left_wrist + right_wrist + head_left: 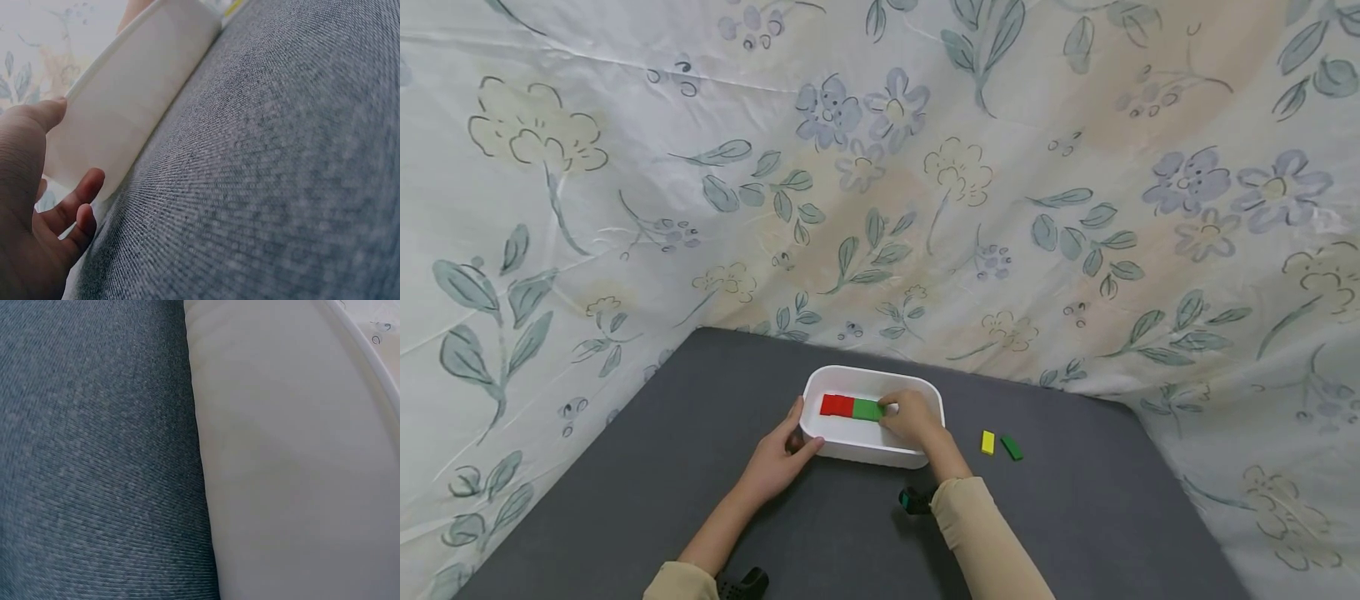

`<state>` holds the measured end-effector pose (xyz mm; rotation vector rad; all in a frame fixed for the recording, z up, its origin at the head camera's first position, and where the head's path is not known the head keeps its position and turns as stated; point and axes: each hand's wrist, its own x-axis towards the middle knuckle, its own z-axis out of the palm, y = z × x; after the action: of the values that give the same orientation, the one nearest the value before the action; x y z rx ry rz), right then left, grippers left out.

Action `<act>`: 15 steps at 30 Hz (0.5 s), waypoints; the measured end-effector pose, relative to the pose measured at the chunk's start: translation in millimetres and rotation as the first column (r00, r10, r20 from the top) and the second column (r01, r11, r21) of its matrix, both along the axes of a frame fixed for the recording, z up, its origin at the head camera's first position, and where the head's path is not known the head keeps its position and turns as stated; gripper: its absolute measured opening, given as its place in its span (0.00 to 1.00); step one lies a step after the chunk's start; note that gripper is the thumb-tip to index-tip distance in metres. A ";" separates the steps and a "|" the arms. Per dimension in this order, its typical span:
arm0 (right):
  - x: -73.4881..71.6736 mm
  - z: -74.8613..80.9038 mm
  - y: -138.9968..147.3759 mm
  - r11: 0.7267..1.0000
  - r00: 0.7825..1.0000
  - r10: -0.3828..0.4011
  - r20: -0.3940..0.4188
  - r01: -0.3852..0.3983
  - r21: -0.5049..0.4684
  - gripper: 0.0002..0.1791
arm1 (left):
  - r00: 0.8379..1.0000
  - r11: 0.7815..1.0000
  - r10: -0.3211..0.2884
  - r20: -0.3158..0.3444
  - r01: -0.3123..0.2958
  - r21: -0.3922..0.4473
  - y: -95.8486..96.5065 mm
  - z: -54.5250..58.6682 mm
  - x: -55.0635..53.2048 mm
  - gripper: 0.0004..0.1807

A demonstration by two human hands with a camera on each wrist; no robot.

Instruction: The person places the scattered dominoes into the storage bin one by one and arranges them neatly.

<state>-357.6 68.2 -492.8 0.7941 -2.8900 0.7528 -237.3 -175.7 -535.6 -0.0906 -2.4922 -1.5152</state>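
Note:
A white rectangular container [868, 452] stands on the dark grey cloth. Inside it, red blocks [837, 406] lie end to end with green blocks [867, 409], forming a flat row; I cannot count the pieces. My left hand [777, 461] grips the container's left end, thumb at the front rim and fingers around the corner; the left wrist view shows this hand [37, 187] close up. My right hand [913, 417] reaches into the container, its thumb and index finger pinching the right end of the green piece. The right wrist view has only the container's outer wall [294, 450], the hand hidden.
To the right of the container lie a yellow block [988, 442] and a dark green block [1012, 447] on the grey cloth [1075, 517]. A floral curtain [880, 208] rises behind the table's back edge and along both sides.

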 end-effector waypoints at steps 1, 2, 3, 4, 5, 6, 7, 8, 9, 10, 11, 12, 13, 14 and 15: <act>-0.3 -0.5 0.0 1.000 1.000 0.002 -0.004 -0.002 0.005 0.16 | 1.000 1.000 0.000 0.002 0.000 0.000 0.1 0.1 0.2 0.49; -0.5 -0.9 0.0 1.000 1.000 0.003 -0.007 -0.003 0.009 0.16 | 1.000 1.000 0.000 0.003 0.000 -0.002 0.1 0.1 0.2 0.49; -0.5 -1.0 -0.1 1.000 1.000 0.004 -0.010 -0.004 0.013 0.16 | 1.000 1.000 0.000 0.003 0.000 -0.002 0.1 0.0 0.2 0.49; -0.2 -1.1 -0.1 1.000 1.000 0.003 -0.011 -0.003 0.017 0.17 | 1.000 1.000 -0.001 0.002 0.001 -0.002 0.2 0.1 0.3 0.49; 0.2 -0.8 -0.1 1.000 1.000 -0.001 -0.008 0.001 0.019 0.17 | 1.000 1.000 -0.003 0.002 0.003 -0.001 0.2 0.1 0.4 0.49; 0.7 -0.5 -0.2 1.000 1.000 -0.004 -0.006 0.004 0.022 0.17 | 1.000 1.000 -0.004 0.001 0.004 -0.001 0.2 0.1 0.3 0.49; 1.1 -0.1 -0.3 1.000 1.000 -0.009 -0.001 0.009 0.021 0.17 | 1.000 1.000 -0.006 0.001 0.006 -0.002 0.1 -0.1 0.3 0.49; 1.7 0.3 -0.4 1.000 1.000 -0.013 0.002 0.013 0.022 0.17 | 1.000 1.000 -0.008 0.001 0.008 -0.001 0.2 -0.3 0.3 0.49; 2.1 0.6 -0.4 1.000 1.000 -0.017 0.002 0.017 0.025 0.17 | 1.000 1.000 -0.009 0.001 0.009 -0.001 0.2 -0.4 0.4 0.49; 2.2 0.8 -0.6 0.999 1.000 -0.019 0.000 0.019 0.029 0.17 | 1.000 1.000 -0.011 0.001 0.011 0.001 0.3 -0.5 0.3 0.50; 2.1 0.6 -0.7 0.999 1.000 -0.020 0.000 0.020 0.029 0.17 | 1.000 1.000 -0.011 0.001 0.011 0.002 0.4 -0.6 0.3 0.50; 2.0 0.4 -0.8 0.999 1.000 -0.021 -0.004 0.021 0.031 0.17 | 1.000 1.000 -0.010 0.001 0.010 0.003 0.5 -0.7 0.5 0.50; 1.6 0.2 -0.9 0.999 1.000 -0.020 -0.007 0.020 0.033 0.17 | 1.000 1.000 -0.009 0.003 0.009 0.004 0.6 -0.7 0.7 0.50; 0.9 -0.4 -0.8 0.999 1.000 -0.018 -0.009 0.019 0.035 0.17 | 1.000 1.000 -0.008 0.004 0.008 0.005 0.8 -0.6 0.9 0.50; 0.6 -0.6 -0.8 0.999 1.000 -0.016 -0.011 0.017 0.034 0.17 | 1.000 1.000 -0.006 0.005 0.006 0.005 1.0 -0.4 1.1 0.50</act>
<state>-357.0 67.4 -493.4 0.7742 -2.9043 0.6971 -236.2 -174.7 -536.0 -0.0944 -2.4940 -1.5256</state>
